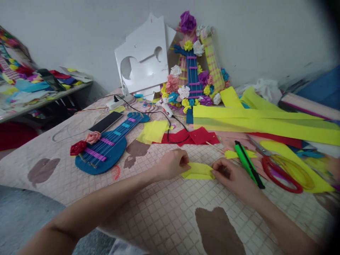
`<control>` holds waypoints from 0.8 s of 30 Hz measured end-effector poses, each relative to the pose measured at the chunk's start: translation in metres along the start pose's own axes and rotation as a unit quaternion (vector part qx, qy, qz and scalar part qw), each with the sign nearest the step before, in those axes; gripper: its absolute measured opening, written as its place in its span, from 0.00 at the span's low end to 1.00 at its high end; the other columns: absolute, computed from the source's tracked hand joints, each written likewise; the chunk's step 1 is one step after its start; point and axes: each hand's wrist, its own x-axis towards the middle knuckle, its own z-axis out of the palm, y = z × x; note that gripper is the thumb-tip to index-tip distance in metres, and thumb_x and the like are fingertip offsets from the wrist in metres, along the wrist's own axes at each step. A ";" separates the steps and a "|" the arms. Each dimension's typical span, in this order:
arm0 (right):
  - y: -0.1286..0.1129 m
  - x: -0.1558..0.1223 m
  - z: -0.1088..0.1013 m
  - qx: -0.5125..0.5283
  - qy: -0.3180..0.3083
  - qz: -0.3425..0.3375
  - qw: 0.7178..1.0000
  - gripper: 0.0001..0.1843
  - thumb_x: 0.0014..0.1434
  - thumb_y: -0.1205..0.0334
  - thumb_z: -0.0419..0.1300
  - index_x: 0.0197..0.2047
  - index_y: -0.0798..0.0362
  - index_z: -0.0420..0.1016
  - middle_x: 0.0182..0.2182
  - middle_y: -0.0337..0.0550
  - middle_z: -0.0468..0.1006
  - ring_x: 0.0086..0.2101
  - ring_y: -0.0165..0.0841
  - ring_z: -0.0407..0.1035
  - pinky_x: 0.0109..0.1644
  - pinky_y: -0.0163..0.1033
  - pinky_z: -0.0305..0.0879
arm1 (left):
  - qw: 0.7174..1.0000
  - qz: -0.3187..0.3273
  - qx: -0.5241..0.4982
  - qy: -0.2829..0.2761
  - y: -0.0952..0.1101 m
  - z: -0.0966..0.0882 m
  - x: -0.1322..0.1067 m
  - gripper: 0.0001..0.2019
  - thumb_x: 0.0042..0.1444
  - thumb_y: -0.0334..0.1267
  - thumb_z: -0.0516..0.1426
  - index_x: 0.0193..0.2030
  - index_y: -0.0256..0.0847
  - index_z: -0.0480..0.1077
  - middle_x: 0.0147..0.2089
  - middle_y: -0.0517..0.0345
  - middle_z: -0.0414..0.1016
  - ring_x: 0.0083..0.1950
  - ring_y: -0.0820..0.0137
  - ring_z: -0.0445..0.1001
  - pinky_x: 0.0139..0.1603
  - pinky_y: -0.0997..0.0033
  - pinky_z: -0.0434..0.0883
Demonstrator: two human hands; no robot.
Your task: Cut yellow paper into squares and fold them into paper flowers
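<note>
A small piece of yellow crepe paper [198, 171] with a crease along it is stretched between my two hands, low over the table. My left hand [174, 163] pinches its left end, fingers curled. At its right end, the thumb and fingers of my right hand [233, 174] close on the edge. Just right of that hand lies a green utility knife [247, 163]. Beyond my hands are red paper squares [199, 135] and a stack of yellow paper squares [153, 131]. A blue paper guitar [113, 145] with red and pink flowers lies to the left.
Red-handled scissors [281, 175] lie at the right by long yellow paper strips [255, 115]. A glue gun [166, 106] with a black cord stands near several flower-decorated guitars [193, 71]. A dark phone [105, 121] and a white foam board [143, 56] are farther back.
</note>
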 end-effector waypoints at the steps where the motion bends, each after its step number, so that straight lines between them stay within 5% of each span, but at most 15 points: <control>1: 0.000 0.000 -0.001 0.015 0.001 0.000 1.000 0.02 0.56 0.62 0.54 0.33 0.50 0.64 0.27 0.39 0.72 0.29 0.33 0.69 0.32 0.40 0.66 | 1.000 0.001 -0.026 -0.002 -0.001 0.000 0.000 0.05 0.46 0.33 0.59 0.32 0.38 0.69 0.28 0.62 0.69 0.27 0.75 0.67 0.27 0.77 0.63; 5: -0.015 0.000 -0.006 -0.050 0.143 -0.063 0.986 0.05 0.58 0.59 0.55 0.38 0.50 0.65 0.36 0.45 0.72 0.32 0.35 0.67 0.35 0.43 0.67 | 0.986 -0.054 -0.158 -0.014 -0.001 0.002 0.001 0.04 0.48 0.31 0.58 0.30 0.37 0.66 0.22 0.65 0.65 0.23 0.77 0.66 0.24 0.78 0.63; 7: -0.028 -0.003 -0.003 -0.103 0.216 -0.122 0.963 0.04 0.59 0.61 0.55 0.38 0.50 0.64 0.36 0.46 0.70 0.34 0.36 0.66 0.37 0.45 0.66 | 0.951 -0.133 -0.275 -0.034 0.004 0.006 0.000 0.03 0.51 0.30 0.57 0.31 0.36 0.64 0.21 0.65 0.67 0.21 0.77 0.67 0.24 0.77 0.65; 11: -0.047 -0.014 0.018 -0.129 0.140 -0.227 0.955 0.07 0.57 0.63 0.58 0.39 0.50 0.63 0.36 0.46 0.69 0.41 0.40 0.66 0.43 0.46 0.68 | 0.826 -0.194 -0.520 -0.097 0.019 0.014 -0.008 0.05 0.53 0.30 0.57 0.37 0.33 0.66 0.30 0.56 0.74 0.27 0.77 0.73 0.33 0.74 0.71; 13: -0.047 -0.018 0.028 -0.150 0.114 -0.222 0.957 0.08 0.58 0.64 0.58 0.41 0.52 0.64 0.38 0.48 0.69 0.42 0.40 0.66 0.44 0.46 0.68 | 0.801 -0.174 -0.564 -0.102 0.024 0.017 -0.013 0.07 0.52 0.32 0.59 0.38 0.33 0.68 0.34 0.55 0.75 0.33 0.76 0.74 0.40 0.73 0.72; 15: -0.040 -0.020 0.034 -0.168 0.095 -0.216 0.957 0.05 0.60 0.67 0.55 0.41 0.53 0.65 0.38 0.48 0.70 0.41 0.39 0.68 0.43 0.45 0.69 | 0.826 -0.154 -0.533 -0.094 0.024 0.016 -0.019 0.07 0.51 0.32 0.60 0.37 0.34 0.68 0.36 0.55 0.74 0.36 0.75 0.74 0.43 0.71 0.71; 19: -0.023 -0.021 0.030 -0.196 0.067 -0.239 0.949 0.09 0.62 0.72 0.49 0.42 0.52 0.67 0.38 0.47 0.72 0.39 0.36 0.69 0.43 0.44 0.70 | 0.929 -0.091 -0.348 -0.084 0.010 0.007 -0.033 0.10 0.48 0.31 0.60 0.37 0.36 0.65 0.35 0.57 0.73 0.36 0.73 0.72 0.41 0.68 0.71; 22: -0.016 -0.021 0.023 -0.216 0.063 -0.263 0.938 0.12 0.61 0.73 0.47 0.39 0.53 0.70 0.38 0.48 0.73 0.38 0.37 0.69 0.41 0.45 0.71 | 0.993 -0.013 -0.110 0.041 -0.005 0.000 -0.042 0.14 0.46 0.31 0.60 0.40 0.38 0.63 0.38 0.56 0.70 0.38 0.68 0.71 0.39 0.65 0.70; 24: -0.015 -0.020 0.019 -0.230 0.058 -0.284 0.929 0.13 0.61 0.74 0.46 0.38 0.53 0.71 0.37 0.49 0.74 0.38 0.37 0.70 0.41 0.45 0.71 | 0.988 0.057 0.042 0.139 -0.012 -0.002 -0.045 0.17 0.46 0.29 0.60 0.43 0.39 0.62 0.45 0.52 0.68 0.46 0.63 0.68 0.46 0.60 0.68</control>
